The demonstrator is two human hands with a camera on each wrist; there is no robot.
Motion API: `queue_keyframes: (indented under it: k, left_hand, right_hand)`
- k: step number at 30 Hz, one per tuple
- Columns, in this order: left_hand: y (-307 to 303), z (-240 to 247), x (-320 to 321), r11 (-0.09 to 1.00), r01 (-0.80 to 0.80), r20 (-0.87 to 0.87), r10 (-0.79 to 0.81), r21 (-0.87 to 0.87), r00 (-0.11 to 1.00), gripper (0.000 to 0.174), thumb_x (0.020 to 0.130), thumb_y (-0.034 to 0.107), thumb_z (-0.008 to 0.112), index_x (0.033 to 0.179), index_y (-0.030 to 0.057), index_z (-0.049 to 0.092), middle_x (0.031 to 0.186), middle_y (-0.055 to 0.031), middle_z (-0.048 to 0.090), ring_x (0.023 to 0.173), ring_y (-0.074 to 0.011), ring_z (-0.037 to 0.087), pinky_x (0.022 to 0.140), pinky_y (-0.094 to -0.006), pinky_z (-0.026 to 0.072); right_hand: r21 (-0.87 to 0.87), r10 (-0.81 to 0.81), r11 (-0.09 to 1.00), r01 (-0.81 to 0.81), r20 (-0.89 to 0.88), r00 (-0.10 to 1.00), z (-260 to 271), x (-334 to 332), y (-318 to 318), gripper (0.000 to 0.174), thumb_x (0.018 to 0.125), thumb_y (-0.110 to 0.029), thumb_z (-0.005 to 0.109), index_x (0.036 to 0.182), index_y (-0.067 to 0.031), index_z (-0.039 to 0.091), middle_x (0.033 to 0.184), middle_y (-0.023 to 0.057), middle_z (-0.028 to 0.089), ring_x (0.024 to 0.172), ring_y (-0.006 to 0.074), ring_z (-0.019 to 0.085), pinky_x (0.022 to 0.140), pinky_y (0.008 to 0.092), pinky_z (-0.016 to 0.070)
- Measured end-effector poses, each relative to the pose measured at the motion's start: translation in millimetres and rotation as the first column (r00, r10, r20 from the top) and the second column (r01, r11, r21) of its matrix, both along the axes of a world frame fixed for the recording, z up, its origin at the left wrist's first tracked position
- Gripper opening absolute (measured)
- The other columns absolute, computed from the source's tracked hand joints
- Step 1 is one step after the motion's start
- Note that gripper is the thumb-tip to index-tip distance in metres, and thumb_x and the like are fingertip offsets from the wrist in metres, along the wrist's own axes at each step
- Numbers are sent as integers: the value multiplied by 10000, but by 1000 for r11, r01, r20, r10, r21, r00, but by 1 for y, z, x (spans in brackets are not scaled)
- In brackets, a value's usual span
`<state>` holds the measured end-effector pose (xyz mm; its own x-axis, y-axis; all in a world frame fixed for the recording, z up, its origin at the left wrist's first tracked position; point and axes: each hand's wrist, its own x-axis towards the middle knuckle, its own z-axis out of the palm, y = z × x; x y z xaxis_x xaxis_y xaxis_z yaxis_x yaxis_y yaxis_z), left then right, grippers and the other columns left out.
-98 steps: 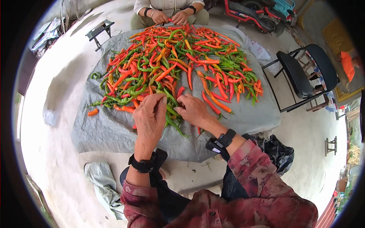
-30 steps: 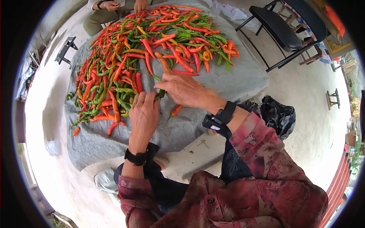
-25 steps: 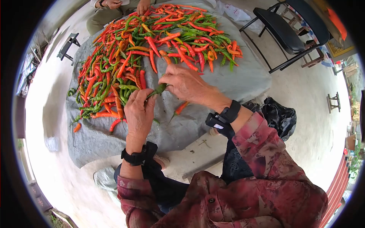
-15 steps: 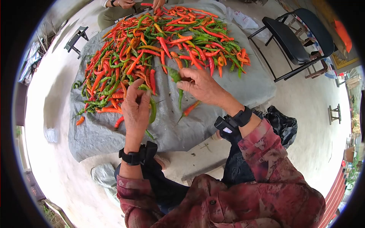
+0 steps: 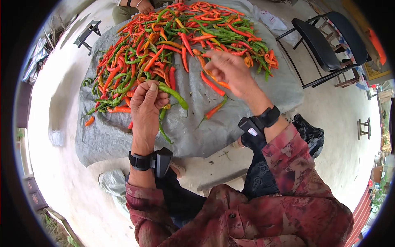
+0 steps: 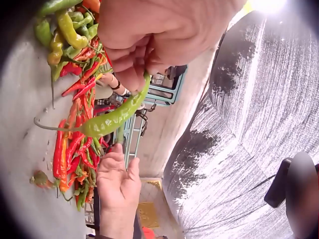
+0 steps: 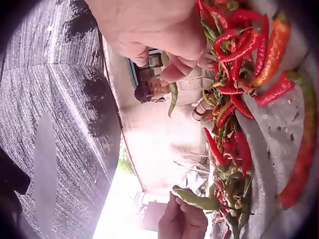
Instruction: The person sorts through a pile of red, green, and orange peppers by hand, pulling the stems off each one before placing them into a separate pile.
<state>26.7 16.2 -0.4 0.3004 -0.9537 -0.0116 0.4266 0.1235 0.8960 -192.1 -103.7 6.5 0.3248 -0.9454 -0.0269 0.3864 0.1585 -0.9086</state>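
My left hand (image 5: 148,103) pinches a curved green chili pepper (image 5: 175,95) by one end, between thumb and fingertips. In the left wrist view its thin stem points away from the hand. Farther right, my right hand (image 5: 232,73) is blurred over the grey sheet (image 5: 111,142). Its thumb stands apart from the fingers in the right wrist view, and a second green chili (image 7: 173,99) shows just past the fingertips. Two more green chilies (image 5: 163,125) lie below my left hand. A red chili (image 5: 212,84) and an orange-red one (image 5: 214,110) lie between the hands.
A big heap of red, orange and green chilies (image 5: 123,68) covers the sheet's far side, with a greener part at right. Another person's hand (image 5: 145,7) is at its far edge. A black folding chair (image 5: 319,43) stands right, a small stool (image 5: 87,36) left.
Both hands were together on one green chili. They have parted; my right hand carried it away to the right and its fingers loosened. My left hand has picked up another green chili.
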Motion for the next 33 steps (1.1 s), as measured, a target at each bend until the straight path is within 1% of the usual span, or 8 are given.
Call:
queue_keyframes:
  k: [2, 5, 11, 13, 25, 27, 30, 33]
  left_hand:
    - [0, 2, -3, 1000, 8, 4, -8, 12, 1000, 139, 951, 154, 546, 1015, 41, 596, 837, -16, 620, 714, -82, 597, 663, -223, 520]
    - [-1, 0, -10, 999, 43, 6, -43, 15, 999, 132, 950, 147, 545, 1012, 41, 593, 840, -18, 622, 729, -82, 601, 674, -226, 524]
    - [1, 8, -24, 998, 40, 333, -57, 58, 941, 181, 933, 178, 577, 971, 2, 593, 783, -32, 615, 688, -113, 590, 625, -253, 482]
    - [6, 2, -23, 963, 222, 792, -254, 153, 556, 192, 912, 182, 596, 927, -10, 606, 673, -61, 580, 624, -136, 572, 574, -288, 448]
    - [12, 13, -15, 1000, 10, 894, 18, -25, 447, 177, 888, 74, 575, 1034, -15, 620, 808, -107, 638, 702, -181, 617, 676, -287, 489]
    - [14, 15, -11, 999, 12, 918, 31, -39, 396, 178, 886, 77, 578, 1032, -17, 620, 824, -106, 645, 705, -172, 620, 676, -282, 489]
    - [17, 16, -3, 996, -14, 941, 85, -86, 327, 167, 877, 83, 583, 1013, -7, 620, 813, -119, 636, 690, -195, 619, 659, -293, 482]
    - [16, 18, 11, 992, -84, 949, 119, -99, 290, 150, 870, 93, 588, 985, 3, 622, 783, -135, 624, 665, -228, 617, 636, -311, 475]
  right_hand:
    - [-80, 345, 898, -434, -487, 803, 15, 15, 30, 419, 840, -391, 684, 998, -5, 644, 809, 33, 635, 686, 89, 587, 607, 236, 478]
    - [-170, 385, 752, -637, -671, 634, 10, 26, 47, 466, 830, -425, 684, 1026, -4, 641, 792, 20, 638, 649, 88, 575, 580, 238, 472]
    - [-116, 388, 890, -440, -314, 867, 4, 25, 37, 261, 910, -263, 618, 984, -12, 614, 779, 3, 596, 646, 54, 567, 522, 203, 476]
    - [-70, 399, 902, -426, -238, 885, 4, 26, 37, 239, 904, -260, 624, 941, -24, 609, 742, -4, 586, 626, 53, 570, 510, 209, 484]
    - [128, 427, 904, -407, -258, 867, -1, 4, 8, 205, 885, -256, 639, 842, -69, 568, 737, 9, 607, 576, 65, 558, 484, 221, 473]
    - [114, 165, 977, -179, 120, 979, 1, 0, -1, 183, 887, -234, 632, 882, -57, 585, 767, 37, 631, 620, 71, 567, 514, 218, 474]
    - [8, 145, 989, -146, 40, 989, 8, -19, -18, 232, 912, -230, 605, 1003, -16, 608, 885, 84, 655, 740, 95, 608, 605, 221, 474]
    - [-217, 291, 845, -489, -581, 760, -1, -23, 1, 194, 829, -184, 678, 901, -18, 607, 938, 80, 645, 732, 137, 595, 610, 292, 472]
